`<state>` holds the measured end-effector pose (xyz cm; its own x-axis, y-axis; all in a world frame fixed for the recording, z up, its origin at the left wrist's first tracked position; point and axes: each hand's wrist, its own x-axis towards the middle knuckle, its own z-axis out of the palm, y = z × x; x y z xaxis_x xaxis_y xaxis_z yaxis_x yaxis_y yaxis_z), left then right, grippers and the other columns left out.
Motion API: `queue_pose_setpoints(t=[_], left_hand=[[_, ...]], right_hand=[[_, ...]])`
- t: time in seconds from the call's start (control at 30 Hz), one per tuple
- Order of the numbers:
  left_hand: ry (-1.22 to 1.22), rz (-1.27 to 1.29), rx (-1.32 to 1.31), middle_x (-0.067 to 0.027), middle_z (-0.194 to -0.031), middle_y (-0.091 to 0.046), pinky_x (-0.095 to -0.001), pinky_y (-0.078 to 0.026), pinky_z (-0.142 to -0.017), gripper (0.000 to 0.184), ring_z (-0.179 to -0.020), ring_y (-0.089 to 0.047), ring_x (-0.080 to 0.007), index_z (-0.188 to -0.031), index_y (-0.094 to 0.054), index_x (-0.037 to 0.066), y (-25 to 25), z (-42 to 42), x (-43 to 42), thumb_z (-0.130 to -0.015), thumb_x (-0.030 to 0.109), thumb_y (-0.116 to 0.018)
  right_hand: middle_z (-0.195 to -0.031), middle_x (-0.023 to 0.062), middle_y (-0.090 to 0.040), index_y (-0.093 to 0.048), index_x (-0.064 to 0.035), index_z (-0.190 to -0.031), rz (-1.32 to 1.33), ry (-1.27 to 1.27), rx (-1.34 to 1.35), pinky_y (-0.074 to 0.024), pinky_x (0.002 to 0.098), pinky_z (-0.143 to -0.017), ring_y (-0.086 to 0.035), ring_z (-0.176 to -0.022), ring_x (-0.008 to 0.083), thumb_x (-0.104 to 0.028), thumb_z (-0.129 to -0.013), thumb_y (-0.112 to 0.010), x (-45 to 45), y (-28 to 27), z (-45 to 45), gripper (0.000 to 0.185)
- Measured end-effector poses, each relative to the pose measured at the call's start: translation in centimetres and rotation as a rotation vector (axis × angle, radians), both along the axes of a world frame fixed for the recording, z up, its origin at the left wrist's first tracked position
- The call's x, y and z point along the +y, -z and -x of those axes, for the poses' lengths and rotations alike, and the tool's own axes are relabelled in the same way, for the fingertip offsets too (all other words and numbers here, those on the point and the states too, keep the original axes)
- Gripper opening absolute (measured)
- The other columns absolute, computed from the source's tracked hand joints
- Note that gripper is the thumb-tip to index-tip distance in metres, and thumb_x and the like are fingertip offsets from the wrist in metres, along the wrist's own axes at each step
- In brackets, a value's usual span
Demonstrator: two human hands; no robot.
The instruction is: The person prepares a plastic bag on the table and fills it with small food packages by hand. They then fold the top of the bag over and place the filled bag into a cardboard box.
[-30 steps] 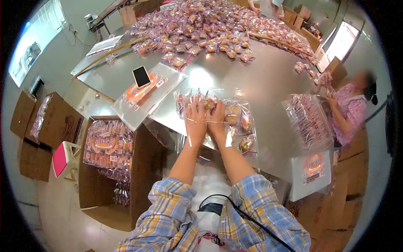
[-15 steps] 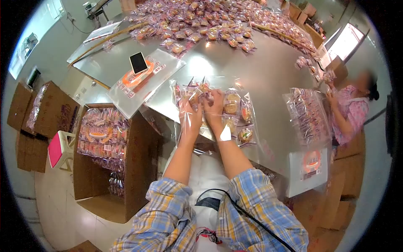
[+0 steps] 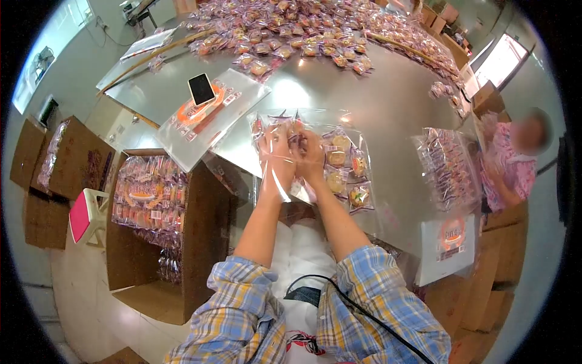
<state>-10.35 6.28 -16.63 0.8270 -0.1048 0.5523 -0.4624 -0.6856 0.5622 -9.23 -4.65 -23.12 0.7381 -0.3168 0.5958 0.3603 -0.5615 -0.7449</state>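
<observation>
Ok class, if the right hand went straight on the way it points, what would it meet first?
Most likely the wrapped packets just ahead of the right hand, under clear plastic; glare makes depth unclear.

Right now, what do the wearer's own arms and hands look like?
Bunched plaid sleeves in blue, yellow and white end well above the wrists. Left hand and right hand show no gloves. A thin black cable crosses the plaid on the right.

The metal table bears a clear pastry bag at the right hand, heaped wrapped pastries beyond, printed bags leftward, a filled bag rightward.
</observation>
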Motion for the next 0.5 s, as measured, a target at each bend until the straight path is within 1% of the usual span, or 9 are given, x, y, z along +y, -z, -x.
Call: queue_pose_setpoints(t=[0.1, 0.13, 0.17, 0.23, 0.27, 0.3, 0.37, 0.43, 0.5], left_hand=[[-0.051, -0.065, -0.012, -0.0258, -0.138, -0.054, -0.0524, -0.049, -0.102, 0.054, -0.123, -0.054, -0.0484, -0.143, -0.054, 0.002, 0.5, -0.6, 0.2, -0.09, 0.003, -0.065], [-0.072, -0.081, -0.034, -0.0255, -0.136, -0.055, -0.0518, -0.05, -0.1, 0.055, -0.122, -0.055, -0.0483, -0.143, -0.054, 0.002, 0.7, -0.9, 0.2, -0.089, 0.004, -0.065], [-0.062, -0.038, 0.125, -0.0241, -0.13, -0.059, -0.0502, -0.053, -0.095, 0.056, -0.118, -0.058, -0.0462, -0.142, -0.054, 0.0, 1.0, -1.4, 0.1, -0.088, 0.003, -0.066], [-0.127, -0.07, -0.04, -0.0242, -0.127, -0.061, -0.0505, -0.054, -0.092, 0.054, -0.116, -0.06, -0.0446, -0.14, -0.055, -0.001, 1.0, -1.5, -0.4, -0.087, 0.003, -0.066], [-0.159, -0.087, -0.117, -0.0243, -0.125, -0.062, -0.0507, -0.055, -0.09, 0.053, -0.115, -0.061, -0.0437, -0.138, -0.056, -0.001, 1.2, -1.4, -0.6, -0.087, 0.003, -0.066], [-0.104, 0.048, -0.1, -0.0229, -0.116, -0.066, -0.0501, -0.056, -0.082, 0.047, -0.106, -0.065, -0.0412, -0.133, -0.059, -0.001, 0.1, -1.1, -0.5, -0.087, 0.004, -0.066], [0.018, 0.379, 0.187, -0.0231, -0.122, -0.065, -0.0468, -0.055, -0.087, 0.045, -0.106, -0.067, -0.0397, -0.139, -0.054, 0.001, 1.7, -1.5, -0.7, -0.095, 0.01, -0.06], [-0.023, 0.122, 0.292, -0.0202, -0.119, -0.069, -0.043, -0.054, -0.089, 0.041, -0.105, -0.069, -0.0353, -0.139, -0.053, 0.003, 0.7, -1.2, -0.4, -0.101, 0.017, -0.057], [-0.059, 0.178, 0.363, -0.02, -0.117, -0.069, -0.0437, -0.053, -0.089, 0.038, -0.104, -0.069, -0.0367, -0.138, -0.054, 0.004, -0.4, -1.0, -0.4, -0.102, 0.017, -0.056]], right_hand=[[-0.115, 0.0172, -0.063, -0.058, -0.0085, -0.136, 0.129, 0.043, -0.033, -0.0559, 0.0437, -0.085, -0.068, -0.101, 0.0344, -0.006, -0.091, -0.066, -0.5, 0.2, -0.3, 0.047], [-0.115, 0.0165, -0.063, -0.059, -0.0075, -0.134, 0.089, 0.031, 0.006, -0.0575, 0.0416, -0.085, -0.068, -0.104, 0.0324, -0.004, -0.091, -0.066, -0.3, 0.3, -0.4, 0.044], [-0.116, 0.0158, -0.063, -0.06, -0.0064, -0.131, 0.05, 0.021, 0.046, -0.059, 0.0395, -0.085, -0.068, -0.107, 0.0305, -0.002, -0.091, -0.065, -0.2, 0.5, -0.3, 0.041], [-0.119, 0.0157, -0.063, -0.06, -0.0041, -0.13, -0.172, -0.082, 0.139, -0.0595, 0.0364, -0.09, -0.068, -0.11, 0.0281, 0.0, -0.091, -0.065, 0.0, -0.1, 0.4, 0.04], [-0.12, 0.0164, -0.063, -0.059, -0.0041, -0.132, -0.1, -0.05, 0.143, -0.0587, 0.037, -0.091, -0.068, -0.11, 0.0288, -0.001, -0.09, -0.066, 0.0, -0.4, 0.5, 0.042], [-0.122, 0.0171, -0.063, -0.059, -0.0041, -0.133, -0.027, -0.019, 0.147, -0.0579, 0.0377, -0.092, -0.068, -0.11, 0.0295, -0.002, -0.09, -0.067, -0.1, -0.4, 0.3, 0.043], [-0.124, 0.0204, -0.064, -0.057, -0.005, -0.134, 0.099, -0.002, 0.12, -0.0549, 0.0414, -0.093, -0.067, -0.109, 0.0345, -0.008, -0.089, -0.071, -0.5, -0.3, 0.6, 0.046], [-0.115, 0.0236, -0.066, -0.057, -0.0025, -0.131, 0.138, 0.043, 0.028, -0.0529, 0.0478, -0.089, -0.066, -0.103, 0.0403, -0.012, -0.092, -0.066, -0.3, 0.1, 0.3, 0.041], [-0.109, 0.0256, -0.066, -0.056, -0.0012, -0.129, 0.124, 0.062, 0.017, -0.0521, 0.0509, -0.086, -0.065, -0.101, 0.0438, -0.012, -0.094, -0.063, 0.0, -0.5, 0.5, 0.037]])
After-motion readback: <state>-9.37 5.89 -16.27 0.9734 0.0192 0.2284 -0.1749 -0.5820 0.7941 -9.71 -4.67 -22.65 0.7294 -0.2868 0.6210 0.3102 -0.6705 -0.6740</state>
